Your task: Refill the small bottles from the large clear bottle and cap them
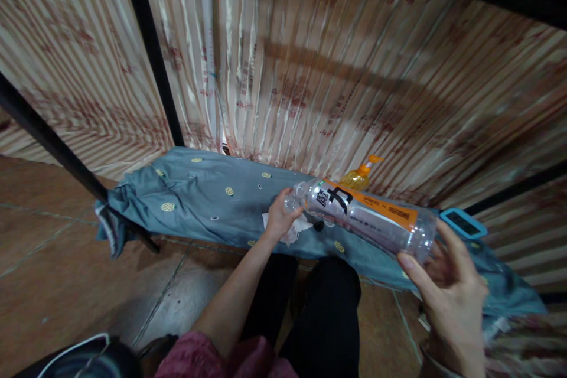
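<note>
A clear plastic bottle [367, 215] with an orange and silver label lies slantwise in the air between my two hands, its neck pointing left. My left hand [281, 218] is closed at the neck end, with clear plastic showing between its fingers. My right hand [452, 289] grips the base, thumb on the near side and fingers on the far side. Behind the bottle stands a pump bottle [355, 178] of yellow liquid with an orange pump head. A crumpled white tissue [296, 231] lies under my left hand, partly hidden by it.
A grey-blue cloth [239, 207] with pineapple prints covers the low surface ahead. On its right rests a blue-framed dark-screened device [464, 223]. Black poles [150, 41] frame the left side. Pleated printed sheeting [301, 71] hangs behind. Tiled floor [172, 295] shows below.
</note>
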A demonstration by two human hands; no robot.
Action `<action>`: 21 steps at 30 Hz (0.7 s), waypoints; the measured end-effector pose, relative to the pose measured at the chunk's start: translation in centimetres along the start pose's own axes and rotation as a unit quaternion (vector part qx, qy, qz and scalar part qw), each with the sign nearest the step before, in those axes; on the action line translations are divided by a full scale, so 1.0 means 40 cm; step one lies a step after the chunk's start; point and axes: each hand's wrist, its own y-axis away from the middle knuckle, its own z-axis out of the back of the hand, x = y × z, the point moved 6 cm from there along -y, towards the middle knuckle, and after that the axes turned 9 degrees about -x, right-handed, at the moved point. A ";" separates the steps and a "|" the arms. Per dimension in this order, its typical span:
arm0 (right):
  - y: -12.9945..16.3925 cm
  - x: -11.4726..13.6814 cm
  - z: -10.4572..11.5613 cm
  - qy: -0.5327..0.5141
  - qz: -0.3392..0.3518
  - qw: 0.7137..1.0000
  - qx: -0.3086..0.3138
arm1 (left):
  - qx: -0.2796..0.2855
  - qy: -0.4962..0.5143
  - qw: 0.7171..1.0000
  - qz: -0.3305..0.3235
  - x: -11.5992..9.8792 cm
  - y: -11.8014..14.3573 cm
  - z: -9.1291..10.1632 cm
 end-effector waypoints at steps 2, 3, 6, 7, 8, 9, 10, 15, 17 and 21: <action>0.000 -0.003 -0.001 -0.008 -0.003 1.000 0.004 | 0.001 0.002 1.000 0.000 0.001 0.000 0.001; 0.001 -0.005 -0.001 -0.011 -0.006 1.000 0.006 | 0.001 0.003 1.000 0.001 0.001 0.000 0.001; 0.001 -0.004 -0.003 -0.003 -0.005 1.000 0.009 | 0.001 0.004 1.000 -0.001 0.001 0.000 0.001; 0.000 -0.002 -0.003 0.000 -0.002 1.000 0.007 | 0.000 0.004 1.000 -0.003 0.000 0.000 0.001; 0.000 0.000 -0.003 0.002 0.000 1.000 0.006 | -0.002 0.002 1.000 -0.004 0.000 -0.001 0.001; -0.001 0.000 -0.003 0.002 0.000 1.000 0.005 | -0.002 0.000 1.000 -0.005 -0.001 -0.001 0.001; -0.001 0.000 -0.003 0.002 -0.003 1.000 0.004 | -0.003 -0.002 1.000 -0.005 -0.001 -0.001 0.001; -0.004 -0.007 -0.002 -0.005 -0.013 1.000 0.008 | 0.000 -0.010 1.000 -0.001 -0.003 -0.001 0.000; -0.005 -0.008 -0.002 -0.007 -0.012 1.000 0.010 | 0.002 -0.011 1.000 0.001 -0.003 -0.001 0.001; -0.009 0.001 -0.002 0.005 0.012 1.000 0.008 | 0.010 -0.003 1.000 0.001 -0.002 0.000 0.000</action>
